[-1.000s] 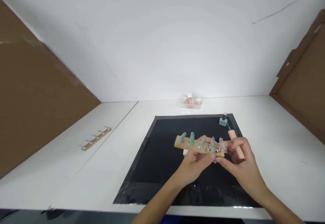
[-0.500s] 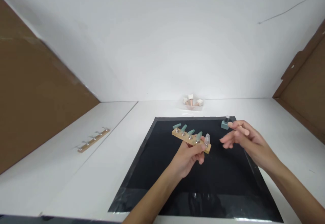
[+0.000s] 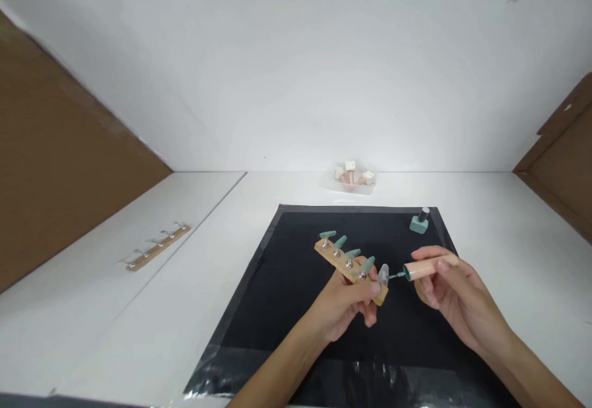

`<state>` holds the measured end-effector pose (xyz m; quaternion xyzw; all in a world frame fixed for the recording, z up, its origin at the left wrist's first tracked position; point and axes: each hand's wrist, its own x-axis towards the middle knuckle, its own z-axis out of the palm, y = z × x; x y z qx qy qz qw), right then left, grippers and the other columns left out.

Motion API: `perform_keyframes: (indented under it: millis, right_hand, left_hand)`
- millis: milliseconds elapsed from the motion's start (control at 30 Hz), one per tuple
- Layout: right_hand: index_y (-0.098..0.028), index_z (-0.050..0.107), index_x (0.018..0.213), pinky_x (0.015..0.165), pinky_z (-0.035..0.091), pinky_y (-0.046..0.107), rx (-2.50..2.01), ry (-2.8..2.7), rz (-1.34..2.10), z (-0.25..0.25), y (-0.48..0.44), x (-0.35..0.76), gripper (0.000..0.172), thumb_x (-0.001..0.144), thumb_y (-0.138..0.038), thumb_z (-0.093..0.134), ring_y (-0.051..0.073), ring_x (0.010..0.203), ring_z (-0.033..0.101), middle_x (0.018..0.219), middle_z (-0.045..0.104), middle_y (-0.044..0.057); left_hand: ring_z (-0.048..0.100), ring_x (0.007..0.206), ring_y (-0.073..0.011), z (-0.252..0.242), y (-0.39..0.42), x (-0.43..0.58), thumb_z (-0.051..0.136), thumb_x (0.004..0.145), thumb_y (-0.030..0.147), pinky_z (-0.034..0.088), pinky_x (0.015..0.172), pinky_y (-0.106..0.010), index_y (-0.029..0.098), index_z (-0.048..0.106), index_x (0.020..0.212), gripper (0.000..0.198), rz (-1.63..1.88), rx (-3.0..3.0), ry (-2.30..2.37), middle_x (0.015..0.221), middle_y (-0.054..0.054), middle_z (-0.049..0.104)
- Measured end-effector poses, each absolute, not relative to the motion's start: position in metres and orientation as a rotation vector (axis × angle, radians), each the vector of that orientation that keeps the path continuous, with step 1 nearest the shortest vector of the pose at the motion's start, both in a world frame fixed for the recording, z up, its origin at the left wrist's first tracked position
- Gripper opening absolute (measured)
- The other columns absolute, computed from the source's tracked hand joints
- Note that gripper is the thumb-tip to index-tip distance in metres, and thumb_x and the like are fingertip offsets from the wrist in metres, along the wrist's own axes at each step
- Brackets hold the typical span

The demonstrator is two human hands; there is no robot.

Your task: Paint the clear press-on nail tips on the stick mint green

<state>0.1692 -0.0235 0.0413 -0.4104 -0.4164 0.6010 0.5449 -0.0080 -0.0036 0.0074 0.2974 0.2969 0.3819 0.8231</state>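
My left hand is closed around the near end of a wooden strip. Along the strip, metal posts carry several false nails coated in green, such as one green nail. A clear, uncoated false nail stands at the end beside my left thumb. My right hand pinches the pale pink handle of a nail polish brush. Its green-wet tip points left, at or very close to the clear nail; contact cannot be made out. Behind my right hand, a green nail polish bottle stands on the black mat.
At the back, a clear plastic box holds several small white-topped bottles with pink handles. On the white table at left lies another wooden strip with metal posts and clear nails. Brown boards flank both sides, with a white wall behind.
My right hand has moved away from the bottle toward the strip, and the brush now shows plainly in it. The strip's near end has dipped slightly. The whole view has shifted a little.
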Motion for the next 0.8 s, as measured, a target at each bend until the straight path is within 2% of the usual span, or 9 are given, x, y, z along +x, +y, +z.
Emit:
perform_keyframes:
  millis: [200,333,467,633,800]
  right_hand:
    - [-0.022,0.07,0.085,0.041,0.042,0.024,-0.95,-1.057,1.508,0.038,-0.028,0.164,0.027,0.077,-0.048,0.068,0.012,0.045,0.051,0.055,0.06,0.001]
    - [-0.022,0.071,0.083,0.041,0.044,0.022,-0.911,-1.031,1.581,0.045,-0.026,0.161,0.023,0.074,-0.044,0.072,0.012,0.048,0.054,0.055,0.062,0.001]
    - [-0.025,0.073,0.088,0.043,0.046,0.023,-0.893,-1.061,1.598,0.04,-0.029,0.161,0.02,0.078,-0.042,0.07,0.013,0.05,0.055,0.058,0.064,0.001]
    - [-0.031,0.07,0.1,0.054,0.051,0.024,-0.924,-1.356,1.312,0.032,-0.034,0.167,0.015,0.088,-0.032,0.06,0.013,0.058,0.058,0.072,0.064,0.001]
    - [-0.031,0.062,0.112,0.054,0.048,0.025,-0.834,-1.739,0.981,0.037,-0.031,0.171,0.026,0.091,-0.018,0.051,0.015,0.065,0.058,0.081,0.059,0.003]
  left_hand:
    - [0.049,0.031,-0.0057,0.005,-0.006,-0.009,0.08,0.058,0.028,0.04,0.032,-0.014,0.014,0.052,0.066,0.033,0.816,0.602,0.605,0.047,0.006,0.055]
    - [0.05,0.03,-0.0069,0.007,-0.006,-0.009,0.082,0.055,0.028,0.041,0.032,-0.015,0.015,0.051,0.065,0.034,0.829,0.584,0.624,0.045,0.006,0.055]
    - [0.051,0.032,-0.0074,0.008,-0.006,-0.008,0.082,0.055,0.027,0.043,0.033,-0.015,0.015,0.051,0.065,0.034,0.85,0.575,0.592,0.044,0.006,0.054]
    - [0.052,0.034,-0.0063,0.007,-0.006,-0.008,0.082,0.057,0.026,0.045,0.034,-0.014,0.014,0.051,0.063,0.033,0.858,0.578,0.553,0.047,0.005,0.055]
    - [0.052,0.034,-0.0054,0.008,-0.006,-0.007,0.082,0.058,0.027,0.046,0.034,-0.014,0.013,0.053,0.062,0.033,0.855,0.595,0.512,0.049,0.005,0.055]
